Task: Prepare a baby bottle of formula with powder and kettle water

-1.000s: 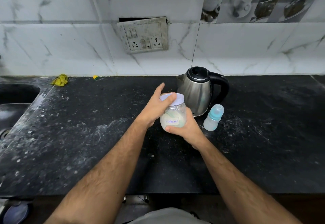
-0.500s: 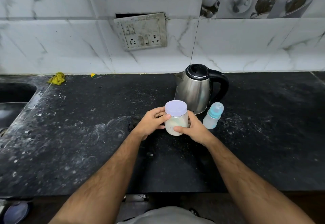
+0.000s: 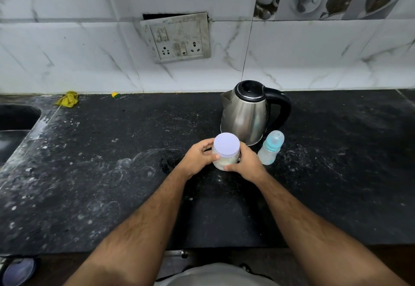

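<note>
A clear powder jar with a pale lilac lid stands upright on the black counter, whitish powder inside. My left hand wraps its left side and my right hand its right side. The lid is on. Just behind the jar stands a steel kettle with a black lid and handle, spout to the left. A baby bottle with a teal collar and clear cap stands right of my right hand, in front of the kettle.
A sink sits at the counter's far left. A yellow cloth and a small yellow scrap lie by the back wall. A loose socket plate hangs on the tiled wall above.
A second ago the jar was held up, tilted, with my left hand on the lid. Now it stands on the counter with both hands around its sides.
</note>
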{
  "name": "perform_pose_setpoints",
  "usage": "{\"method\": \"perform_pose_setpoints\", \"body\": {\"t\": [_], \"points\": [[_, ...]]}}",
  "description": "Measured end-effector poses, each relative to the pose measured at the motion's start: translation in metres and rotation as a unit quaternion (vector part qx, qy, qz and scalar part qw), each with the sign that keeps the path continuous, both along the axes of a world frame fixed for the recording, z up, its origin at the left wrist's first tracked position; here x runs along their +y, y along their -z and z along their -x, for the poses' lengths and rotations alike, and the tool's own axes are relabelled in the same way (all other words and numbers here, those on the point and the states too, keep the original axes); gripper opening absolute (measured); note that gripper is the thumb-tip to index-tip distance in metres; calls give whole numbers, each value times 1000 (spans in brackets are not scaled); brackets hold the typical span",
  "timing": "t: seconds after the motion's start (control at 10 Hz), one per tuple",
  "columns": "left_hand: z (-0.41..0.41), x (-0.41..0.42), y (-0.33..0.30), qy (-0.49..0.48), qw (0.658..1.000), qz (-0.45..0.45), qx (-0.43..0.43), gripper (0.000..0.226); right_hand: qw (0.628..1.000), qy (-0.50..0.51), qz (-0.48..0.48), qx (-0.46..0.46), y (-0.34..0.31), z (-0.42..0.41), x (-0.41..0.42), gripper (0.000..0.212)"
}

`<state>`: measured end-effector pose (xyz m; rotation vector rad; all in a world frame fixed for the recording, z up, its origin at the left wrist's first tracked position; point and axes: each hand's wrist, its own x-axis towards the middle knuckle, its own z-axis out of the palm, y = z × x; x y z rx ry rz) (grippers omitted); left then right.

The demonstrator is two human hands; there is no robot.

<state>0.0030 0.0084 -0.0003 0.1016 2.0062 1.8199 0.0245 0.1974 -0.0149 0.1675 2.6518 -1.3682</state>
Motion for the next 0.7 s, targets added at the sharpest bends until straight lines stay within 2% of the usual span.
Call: {"method": "perform_pose_setpoints", "body": {"t": [0.3,0.5,0.7], "points": [[2,-1,3,-3,1000,-1,1,56,1000,-13,-4,9,4,5,1,93],[2,-2,8,0,999,36,11,62,999,-27,-34,6,6,4,2,93],[-11,-7,14,-52,994,98,8,65,996,10,-91,1,15,-15,4,89]]}}
